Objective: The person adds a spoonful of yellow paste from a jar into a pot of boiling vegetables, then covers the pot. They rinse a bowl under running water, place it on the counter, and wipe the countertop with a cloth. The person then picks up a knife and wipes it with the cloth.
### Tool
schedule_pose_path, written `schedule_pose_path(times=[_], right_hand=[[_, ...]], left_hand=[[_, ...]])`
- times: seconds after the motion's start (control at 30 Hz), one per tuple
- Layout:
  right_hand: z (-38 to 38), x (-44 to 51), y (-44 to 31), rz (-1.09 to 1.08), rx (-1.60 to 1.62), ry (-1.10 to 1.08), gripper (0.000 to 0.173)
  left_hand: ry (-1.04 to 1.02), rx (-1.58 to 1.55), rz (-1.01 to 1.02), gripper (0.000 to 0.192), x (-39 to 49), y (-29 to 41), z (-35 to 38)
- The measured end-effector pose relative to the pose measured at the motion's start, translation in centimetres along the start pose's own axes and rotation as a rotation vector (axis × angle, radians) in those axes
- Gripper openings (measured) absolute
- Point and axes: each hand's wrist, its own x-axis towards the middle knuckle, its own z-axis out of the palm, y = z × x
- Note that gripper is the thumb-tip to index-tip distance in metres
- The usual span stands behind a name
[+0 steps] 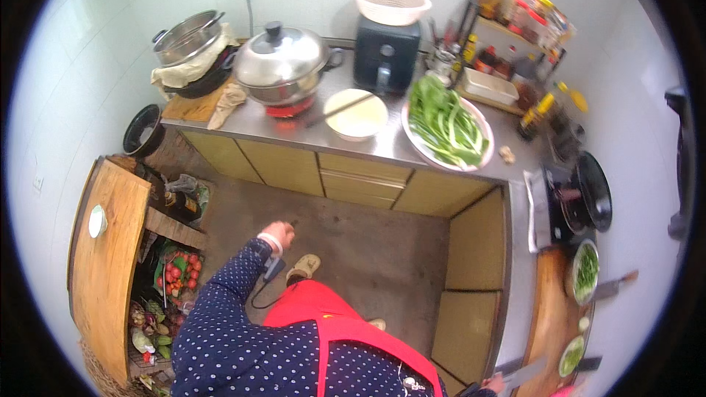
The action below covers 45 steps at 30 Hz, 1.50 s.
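Observation:
My left hand (278, 234), with a pale band at its wrist, hangs over the floor with curled fingers. A small dark shape shows by its fingertips; whether it is held cannot be told. Below the wrist hangs a grey-blue device (273, 269) with a dark cord. At the lower right edge, my right hand (495, 383) is closed at the near end of a blurred cleaver (524, 373), its blade pointing over a wooden cutting board (543, 309). Bowls of chopped greens (586, 267) (571, 355) stand on the board's far side, with another cleaver (609, 288) between them.
The counter holds a lidded steel pot (281, 69), a bowl of pale liquid or batter (356, 116) with chopsticks across it, a basin of leafy greens (447, 124), an air fryer (386, 55) and a spice rack (491, 94). A wooden table (107, 264) and vegetable crates stand left.

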Motion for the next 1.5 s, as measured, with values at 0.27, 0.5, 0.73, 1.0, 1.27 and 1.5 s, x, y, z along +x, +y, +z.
schedule_pose_path(times=[0.27,0.5,0.73,1.0,1.27,1.5], right_hand=[[21.2,-33.3,3.1,-0.455,0.357,0.315,0.027],[26.2,-55.7,0.4,-0.37,-0.371,0.353,0.034],[24.7,-62.5,0.9,-0.222,-0.488,0.258,0.035],[24.9,-63.1,3.1,-0.174,-0.442,0.141,0.033],[20.2,-56.1,3.9,-0.258,-0.388,-0.039,0.032],[8.2,-47.1,2.2,-0.295,-0.249,0.137,0.03]], left_hand=[[0.73,0.211,0.054,0.057,23.9,-21.6,-20.1],[0.5,0.252,0.273,0.058,44.7,-24.2,-31.6],[0.492,0.031,0.36,0.058,42.5,-19.8,-28.1],[-0.524,-0.928,0.099,0.058,20.6,-9.0,-12.7],[-1.667,-1.059,0.216,0.06,3.3,17.3,1.5],[-1.847,-1.163,0.482,0.068,-10.5,50.2,7.0]])
